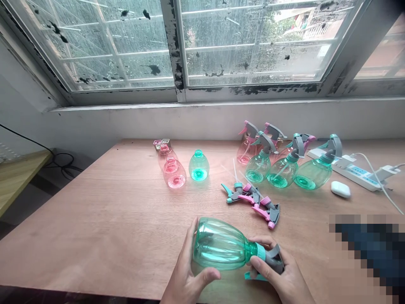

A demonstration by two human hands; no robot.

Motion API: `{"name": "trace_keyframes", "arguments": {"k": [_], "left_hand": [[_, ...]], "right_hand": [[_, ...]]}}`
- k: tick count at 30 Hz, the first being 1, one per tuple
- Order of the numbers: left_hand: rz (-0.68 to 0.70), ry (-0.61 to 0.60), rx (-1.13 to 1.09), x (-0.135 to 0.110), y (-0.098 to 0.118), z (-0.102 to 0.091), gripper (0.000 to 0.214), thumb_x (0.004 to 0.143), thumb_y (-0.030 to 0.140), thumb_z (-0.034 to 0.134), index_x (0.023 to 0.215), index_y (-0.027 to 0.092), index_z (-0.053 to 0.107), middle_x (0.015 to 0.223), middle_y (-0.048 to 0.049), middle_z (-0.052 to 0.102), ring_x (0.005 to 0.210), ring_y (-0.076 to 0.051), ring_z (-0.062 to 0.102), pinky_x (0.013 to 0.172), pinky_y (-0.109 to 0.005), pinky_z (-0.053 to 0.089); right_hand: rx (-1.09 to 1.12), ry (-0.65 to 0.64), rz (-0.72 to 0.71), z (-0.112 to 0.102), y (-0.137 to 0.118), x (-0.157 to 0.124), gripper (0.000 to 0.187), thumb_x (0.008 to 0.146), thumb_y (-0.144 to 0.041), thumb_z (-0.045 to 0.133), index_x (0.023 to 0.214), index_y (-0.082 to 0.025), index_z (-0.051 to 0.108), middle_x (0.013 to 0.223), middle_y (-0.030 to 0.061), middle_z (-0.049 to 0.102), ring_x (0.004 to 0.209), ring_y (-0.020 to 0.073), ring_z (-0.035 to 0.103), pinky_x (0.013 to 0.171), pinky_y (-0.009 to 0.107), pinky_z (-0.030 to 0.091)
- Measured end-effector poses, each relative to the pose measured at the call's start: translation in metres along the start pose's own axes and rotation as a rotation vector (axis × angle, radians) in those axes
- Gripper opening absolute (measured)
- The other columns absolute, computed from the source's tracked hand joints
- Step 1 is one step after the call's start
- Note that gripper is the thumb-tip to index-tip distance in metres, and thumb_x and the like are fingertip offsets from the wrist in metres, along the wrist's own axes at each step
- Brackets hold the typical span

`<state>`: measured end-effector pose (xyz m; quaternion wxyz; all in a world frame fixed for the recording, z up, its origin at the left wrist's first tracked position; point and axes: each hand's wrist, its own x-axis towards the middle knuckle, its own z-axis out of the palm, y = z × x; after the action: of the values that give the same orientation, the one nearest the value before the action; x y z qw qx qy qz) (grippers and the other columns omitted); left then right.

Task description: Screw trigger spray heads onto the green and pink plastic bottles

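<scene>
A green transparent spray bottle (221, 245) lies on its side near the table's front edge, held in both hands. My left hand (186, 270) wraps round its fat body. My right hand (281, 274) grips the grey and teal trigger head (268, 261) at the bottle's neck. Just beyond lie several loose trigger heads (253, 200), pink and teal, with their dip tubes.
Two pink open bottles (172, 169) and one green open bottle (199, 166) stand mid-table. Several capped spray bottles (278, 162) cluster at the back right. A power strip (351, 169) and a white case (341, 189) lie at the right. The wooden table (95, 219) meets a windowed wall.
</scene>
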<state>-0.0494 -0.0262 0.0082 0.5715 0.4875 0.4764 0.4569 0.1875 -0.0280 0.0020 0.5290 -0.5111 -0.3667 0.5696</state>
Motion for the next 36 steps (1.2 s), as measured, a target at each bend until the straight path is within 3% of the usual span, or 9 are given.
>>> {"name": "trace_keyframes", "arguments": {"k": [4, 10, 14, 18, 25, 31, 36], "left_hand": [[0.019, -0.017, 0.057, 0.002, 0.002, 0.000, 0.106, 0.078, 0.055, 0.091, 0.167, 0.034, 0.037, 0.176, -0.0073, 0.035, 0.163, -0.038, 0.029, 0.134, -0.051, 0.022], [0.088, 0.009, 0.181, 0.000, -0.009, 0.003, 0.103, 0.084, 0.046, 0.089, 0.166, 0.049, 0.029, 0.176, 0.0013, 0.036, 0.161, -0.036, 0.034, 0.133, -0.052, 0.024], [0.119, -0.012, 0.169, -0.001, -0.017, 0.001, 0.116, 0.078, 0.051, 0.093, 0.169, 0.045, 0.021, 0.178, -0.0025, 0.033, 0.162, -0.038, 0.031, 0.133, -0.053, 0.021], [0.100, -0.032, 0.132, -0.001, -0.011, -0.001, 0.116, 0.078, 0.060, 0.089, 0.171, 0.035, 0.023, 0.178, -0.0079, 0.031, 0.162, -0.040, 0.029, 0.133, -0.053, 0.022], [0.103, 0.008, 0.178, -0.001, -0.002, 0.004, 0.105, 0.081, 0.043, 0.092, 0.166, 0.049, 0.030, 0.177, -0.0007, 0.033, 0.160, -0.037, 0.035, 0.132, -0.050, 0.028], [0.130, -0.038, 0.162, -0.004, -0.012, 0.001, 0.107, 0.085, 0.048, 0.088, 0.167, 0.052, 0.020, 0.180, 0.0011, 0.028, 0.163, -0.036, 0.028, 0.134, -0.053, 0.018], [0.129, -0.072, 0.102, -0.004, -0.013, -0.003, 0.110, 0.082, 0.057, 0.087, 0.169, 0.045, 0.021, 0.180, -0.0015, 0.026, 0.164, -0.038, 0.025, 0.134, -0.054, 0.018]], "right_hand": [[0.027, -0.008, 0.008, -0.002, 0.001, 0.001, 0.051, 0.074, -0.059, 0.096, 0.103, -0.020, 0.080, 0.068, 0.0001, 0.074, 0.060, 0.0234, 0.070, 0.063, 0.035, 0.064], [0.074, -0.037, -0.010, -0.007, 0.006, 0.004, 0.047, 0.080, -0.058, 0.093, 0.108, -0.023, 0.078, 0.067, 0.0001, 0.074, 0.061, 0.0222, 0.069, 0.065, 0.032, 0.062], [0.064, 0.001, -0.014, -0.005, 0.008, 0.003, 0.049, 0.076, -0.058, 0.095, 0.107, -0.024, 0.080, 0.068, -0.0001, 0.074, 0.061, 0.0228, 0.070, 0.064, 0.032, 0.063], [0.036, 0.026, -0.022, -0.004, 0.007, 0.002, 0.048, 0.074, -0.057, 0.097, 0.103, -0.024, 0.082, 0.073, 0.0004, 0.075, 0.059, 0.0210, 0.071, 0.060, 0.028, 0.062], [0.045, 0.006, -0.032, -0.006, 0.008, 0.002, 0.046, 0.076, -0.057, 0.096, 0.105, -0.023, 0.081, 0.074, 0.0009, 0.077, 0.061, 0.0203, 0.071, 0.062, 0.028, 0.062], [0.043, 0.001, -0.023, -0.005, 0.006, 0.002, 0.048, 0.076, -0.057, 0.097, 0.106, -0.023, 0.081, 0.076, 0.0003, 0.077, 0.061, 0.0197, 0.072, 0.062, 0.027, 0.062], [0.038, -0.007, -0.018, -0.004, 0.004, 0.000, 0.049, 0.075, -0.057, 0.097, 0.105, -0.022, 0.082, 0.074, 0.0004, 0.075, 0.061, 0.0217, 0.072, 0.061, 0.030, 0.063]]}}
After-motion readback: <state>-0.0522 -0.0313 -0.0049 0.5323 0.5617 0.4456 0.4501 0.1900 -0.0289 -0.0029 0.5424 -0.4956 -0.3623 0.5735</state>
